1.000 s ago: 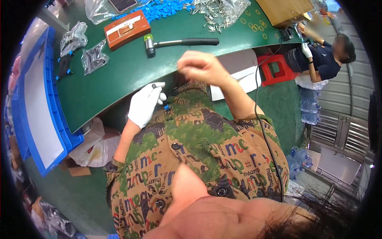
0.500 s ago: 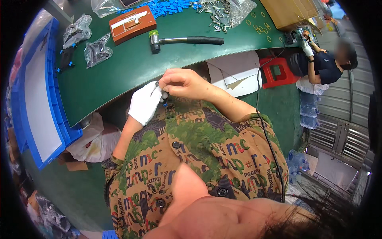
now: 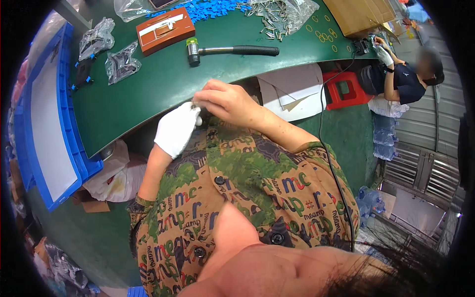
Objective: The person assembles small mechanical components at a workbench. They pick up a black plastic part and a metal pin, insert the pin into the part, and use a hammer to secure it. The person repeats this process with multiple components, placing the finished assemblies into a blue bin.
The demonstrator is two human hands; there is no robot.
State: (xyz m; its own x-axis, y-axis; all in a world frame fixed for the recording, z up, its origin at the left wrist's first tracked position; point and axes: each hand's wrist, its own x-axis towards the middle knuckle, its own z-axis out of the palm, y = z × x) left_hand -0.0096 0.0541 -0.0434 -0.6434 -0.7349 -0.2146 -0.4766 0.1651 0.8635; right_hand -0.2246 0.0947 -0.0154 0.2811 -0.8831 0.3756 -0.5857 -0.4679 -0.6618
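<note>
My left hand (image 3: pixel 175 129), in a white glove, is closed at the front edge of the green table (image 3: pixel 148 106). My bare right hand (image 3: pixel 228 104) meets it there, with thumb and fingers pinched against the gloved fingertips. Whatever they grip between them is too small and too covered to name. Beyond the hands lies a hammer (image 3: pixel 237 50) with a black grip and a black and yellow-green head. To its left sits a reddish-brown box (image 3: pixel 166 32) with a white marking on top.
Blue clips (image 3: pixel 210 10), metal pins (image 3: pixel 269 20) and rubber bands (image 3: pixel 324 37) lie along the back. Bagged black parts (image 3: pixel 122 63) are at the left, near a blue tray (image 3: pixel 89 173). A black cable (image 3: pixel 321 123) hangs at right. A co-worker (image 3: pixel 403 81) sits beyond the red stool (image 3: pixel 346 91).
Both hands have shifted slightly left, still together. My right fingers are tilted more over the gloved fingertips. The co-worker's gloved hand has moved a little.
</note>
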